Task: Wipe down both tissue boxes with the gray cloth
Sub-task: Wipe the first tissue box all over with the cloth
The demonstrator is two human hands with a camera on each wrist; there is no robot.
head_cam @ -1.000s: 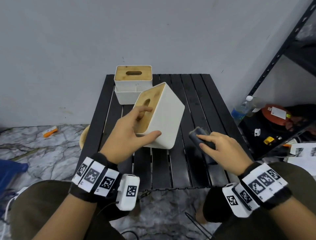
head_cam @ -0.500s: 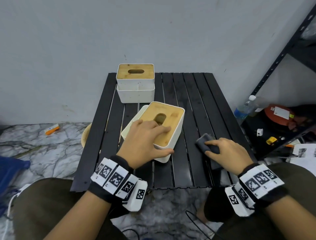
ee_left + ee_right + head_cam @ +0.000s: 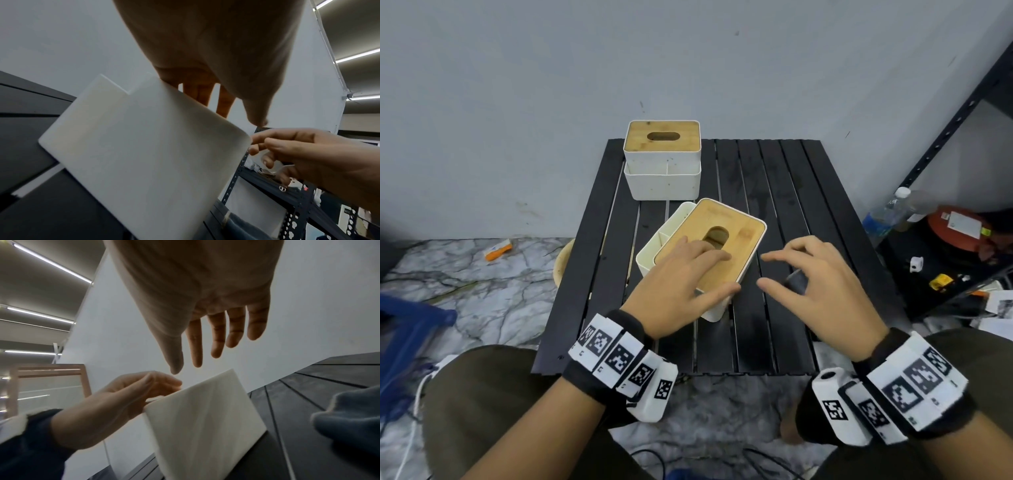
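Observation:
The near white tissue box with a bamboo lid stands upright and askew on the black slatted table. My left hand rests flat on its lid, the thumb along the near edge. In the left wrist view my left hand's fingers lie over the box. My right hand hovers with spread fingers just right of the box, holding nothing. The gray cloth lies on the table beneath it, also seen as the cloth in the right wrist view. The second tissue box stands at the table's far left.
A black metal shelf at the right holds a water bottle, a red object and small items. A round bowl pokes out at the table's left edge. The marble floor has an orange object.
The near box went from tilted on its side to upright on the table. My left hand now lies flat on its lid. My right hand let go of the cloth, lifted and spread its fingers.

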